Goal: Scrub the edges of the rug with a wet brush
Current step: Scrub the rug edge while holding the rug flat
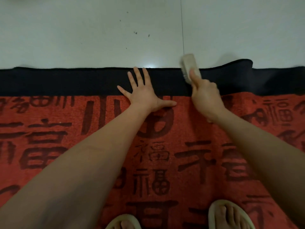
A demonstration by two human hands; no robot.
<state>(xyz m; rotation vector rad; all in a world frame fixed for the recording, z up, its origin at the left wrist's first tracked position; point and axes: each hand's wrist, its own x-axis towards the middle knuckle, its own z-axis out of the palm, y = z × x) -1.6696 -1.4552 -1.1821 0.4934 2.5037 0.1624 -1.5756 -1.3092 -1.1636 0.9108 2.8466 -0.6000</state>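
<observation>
Brush [189, 67] sits in the right hand [205, 96], fingers curled around its pale back, bristles on the black border of the rug [92, 81] at its far edge. Left hand [143, 95] presses flat, fingers spread, just beside it. Grey floor [99, 33] lies beyond.

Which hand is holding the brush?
The right hand grips the brush on the rug's black edge. The left hand lies flat with spread fingers, holding nothing.
</observation>
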